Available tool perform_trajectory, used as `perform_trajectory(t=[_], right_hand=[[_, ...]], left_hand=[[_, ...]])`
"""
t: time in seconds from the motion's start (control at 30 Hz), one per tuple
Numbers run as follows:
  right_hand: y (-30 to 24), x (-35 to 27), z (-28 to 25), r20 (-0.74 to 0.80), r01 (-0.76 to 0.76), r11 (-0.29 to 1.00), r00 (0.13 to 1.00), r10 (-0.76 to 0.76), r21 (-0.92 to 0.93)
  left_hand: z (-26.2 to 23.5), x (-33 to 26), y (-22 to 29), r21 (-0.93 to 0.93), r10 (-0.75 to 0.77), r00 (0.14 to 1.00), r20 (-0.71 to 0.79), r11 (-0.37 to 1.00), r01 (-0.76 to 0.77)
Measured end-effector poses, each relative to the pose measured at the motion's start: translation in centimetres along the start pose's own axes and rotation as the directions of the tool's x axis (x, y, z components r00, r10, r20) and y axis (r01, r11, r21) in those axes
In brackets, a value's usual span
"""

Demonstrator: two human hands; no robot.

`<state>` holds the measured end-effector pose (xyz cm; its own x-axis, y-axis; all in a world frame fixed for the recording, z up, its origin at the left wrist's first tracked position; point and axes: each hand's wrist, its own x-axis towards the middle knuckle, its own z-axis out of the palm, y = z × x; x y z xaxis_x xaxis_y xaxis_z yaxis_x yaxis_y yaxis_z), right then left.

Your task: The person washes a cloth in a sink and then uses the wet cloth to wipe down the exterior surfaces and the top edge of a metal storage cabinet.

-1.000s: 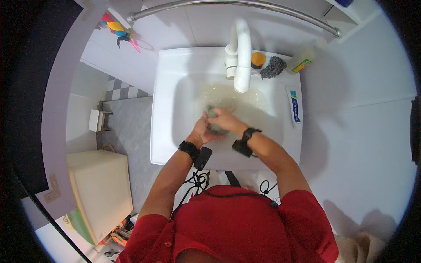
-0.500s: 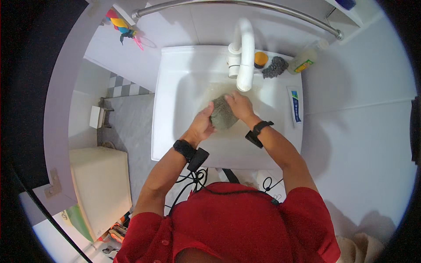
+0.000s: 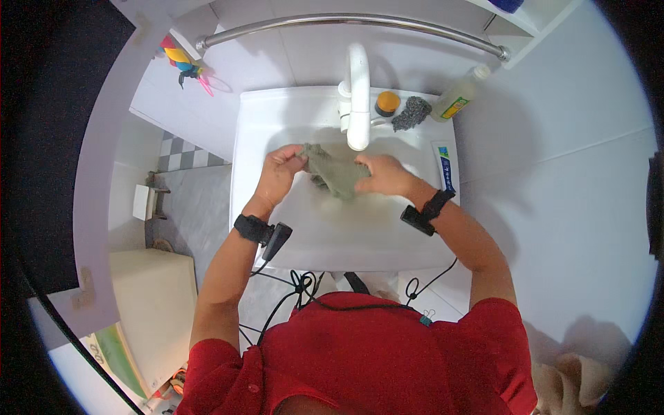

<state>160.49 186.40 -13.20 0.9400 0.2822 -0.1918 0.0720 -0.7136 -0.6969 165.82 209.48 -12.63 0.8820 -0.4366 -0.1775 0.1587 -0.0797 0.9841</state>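
Observation:
A wet grey-green cloth is stretched between my two hands over the basin of the white sink. My left hand pinches its left upper end between thumb and fingers. At the other end, my right hand grips the right edge with the thumb on top; some of those fingers are hidden. Cloudy water lies in the basin beneath the cloth. Just above and behind stands the white curved faucet, its spout end close to the cloth; no stream of water shows.
On the sink's back right ledge are an orange-lidded jar, a grey scouring pad and a bottle. A toothpaste tube lies on the right rim. Black cables hang at the sink's front. A metal rail spans the wall.
My hands have moved apart, pulling the bunched cloth out into a spread, stretched shape. The view has shifted slightly, so the sink sits a little further left.

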Motion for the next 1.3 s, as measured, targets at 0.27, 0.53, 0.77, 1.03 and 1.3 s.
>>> perform_trajectory(t=[0.27,0.53,0.77,1.03,1.3], right_hand=[[-2.2,-2.8,-4.9,-0.237,0.132,0.894,0.938,-0.252,-0.429],[9.7,-0.4,6.1,0.123,-0.204,0.925,0.959,0.254,-0.319],[5.7,5.6,13.8,-0.216,-0.300,0.928,0.943,0.253,-0.223],[-5.6,2.4,10.8,0.018,0.151,0.949,0.987,-0.162,0.275],[0.4,4.6,9.1,-0.457,-0.083,0.930,0.853,0.252,0.357]], left_hand=[[-0.3,-2.9,2.2,0.181,0.293,0.935,0.202,0.927,-0.330],[3.3,-5.3,-8.5,0.121,-0.575,0.787,0.222,0.817,0.563],[3.5,-2.4,-7.8,-0.451,-0.751,0.655,0.080,0.559,0.696],[0.3,-1.8,-11.9,-0.442,-0.324,0.930,0.177,0.818,0.369],[5.7,-1.2,-8.5,-0.670,-0.457,0.886,0.076,0.635,0.385]])
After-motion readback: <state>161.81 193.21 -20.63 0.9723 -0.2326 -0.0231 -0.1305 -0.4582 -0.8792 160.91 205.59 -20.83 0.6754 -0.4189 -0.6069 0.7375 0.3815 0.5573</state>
